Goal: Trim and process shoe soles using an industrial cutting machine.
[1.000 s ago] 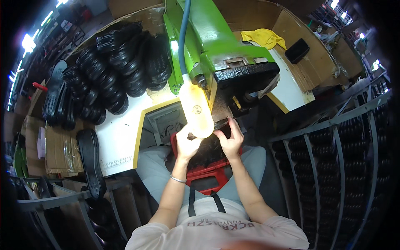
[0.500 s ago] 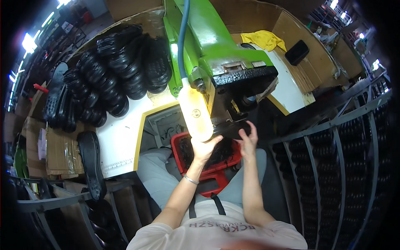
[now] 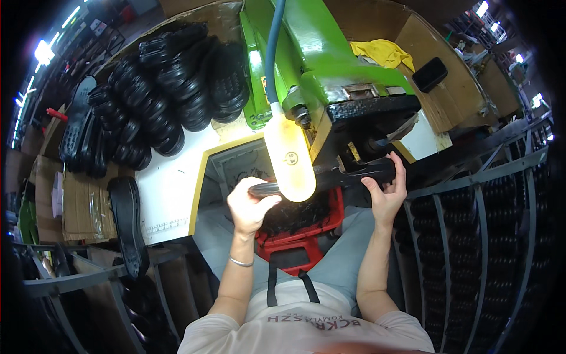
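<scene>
A black shoe sole is held level, edge-on, under the black working head of the green machine. My left hand grips its left end, thumb on the near side. At the other end, my right hand has the sole between its thumb and raised fingers. The glowing yellow-white lamp hangs in front of the sole and hides part of it. Directly below, between my knees, stands a red basket holding black scraps.
Stacks of black soles cover the white table at left, and a single sole lies along its left edge. Metal racks filled with dark soles stand at right. A yellow cloth lies behind the machine's head.
My hands have moved apart, the left one leftward and the right one rightward and up. The sole now stretches lengthwise between them. The whole view has shifted slightly.
</scene>
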Demonstrator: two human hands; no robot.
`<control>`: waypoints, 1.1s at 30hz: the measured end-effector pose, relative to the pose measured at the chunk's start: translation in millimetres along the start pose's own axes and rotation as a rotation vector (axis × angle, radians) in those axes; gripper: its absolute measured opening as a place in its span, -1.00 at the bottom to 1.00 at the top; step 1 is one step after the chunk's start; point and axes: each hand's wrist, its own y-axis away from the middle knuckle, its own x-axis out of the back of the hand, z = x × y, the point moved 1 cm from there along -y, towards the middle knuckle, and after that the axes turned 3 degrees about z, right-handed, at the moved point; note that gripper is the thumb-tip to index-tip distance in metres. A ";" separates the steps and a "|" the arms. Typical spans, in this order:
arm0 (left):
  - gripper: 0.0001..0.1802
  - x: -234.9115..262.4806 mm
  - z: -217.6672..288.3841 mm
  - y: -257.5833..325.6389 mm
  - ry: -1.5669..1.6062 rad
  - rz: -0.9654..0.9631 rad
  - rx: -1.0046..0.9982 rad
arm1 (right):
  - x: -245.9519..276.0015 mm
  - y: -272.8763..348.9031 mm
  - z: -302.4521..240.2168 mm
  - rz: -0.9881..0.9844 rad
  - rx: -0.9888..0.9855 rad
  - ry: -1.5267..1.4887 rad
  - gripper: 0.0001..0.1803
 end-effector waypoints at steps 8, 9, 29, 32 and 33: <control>-0.66 83.0 -3.1 13.8 0.169 0.124 0.017 | -48.7 32.7 -8.1 -0.113 0.090 -0.161 -0.21; -0.65 95.1 -6.3 16.3 0.127 0.075 0.021 | -54.5 35.4 -6.4 -0.128 0.145 -0.115 -0.22; -0.51 -38.8 -78.0 18.8 0.084 0.004 0.046 | -87.1 61.0 112.0 -0.366 -0.201 -0.364 -0.43; -0.48 -57.7 -89.0 29.6 0.248 0.063 0.106 | -76.3 91.5 158.0 -0.319 -0.597 -0.690 -0.44; -0.48 -57.9 -92.4 29.7 0.247 0.064 0.104 | -73.2 93.7 163.1 -0.255 -0.764 -0.908 -0.45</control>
